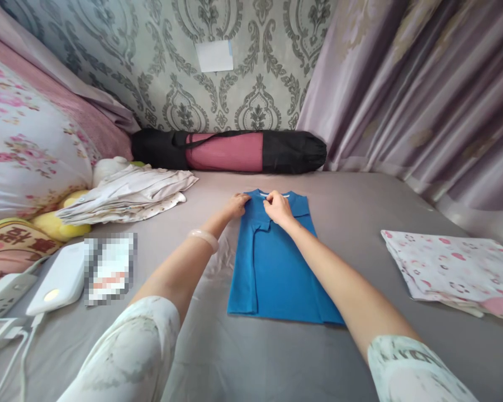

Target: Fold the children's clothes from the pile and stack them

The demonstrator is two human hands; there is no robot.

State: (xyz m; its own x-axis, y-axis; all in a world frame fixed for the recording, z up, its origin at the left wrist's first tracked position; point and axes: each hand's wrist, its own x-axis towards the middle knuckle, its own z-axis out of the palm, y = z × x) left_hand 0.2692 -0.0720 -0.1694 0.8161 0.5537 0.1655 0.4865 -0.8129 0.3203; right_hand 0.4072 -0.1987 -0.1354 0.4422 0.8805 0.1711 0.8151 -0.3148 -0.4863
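A blue T-shirt [285, 268] lies flat on the grey bed sheet, its collar toward the wall. Both of its sides are folded inward, and a sleeve lies over the left part of the body. At the upper left shoulder edge, my left hand [237, 205] has its fingers closed on the fabric; the fingertips are partly hidden. My right hand [278, 207] is over the area just below the collar, thumb and fingers pinched together on the blue cloth. A pale bangle [204, 239] circles my left forearm.
Left of the shirt lie folded light clothes [129, 195], a white power bank [61, 276], a power strip [8, 293] with cables and a blurred-out packet [111, 268]. A folded patterned cloth [452, 271] lies right. A pink-and-black rolled bag [226, 152] rests along the wall.
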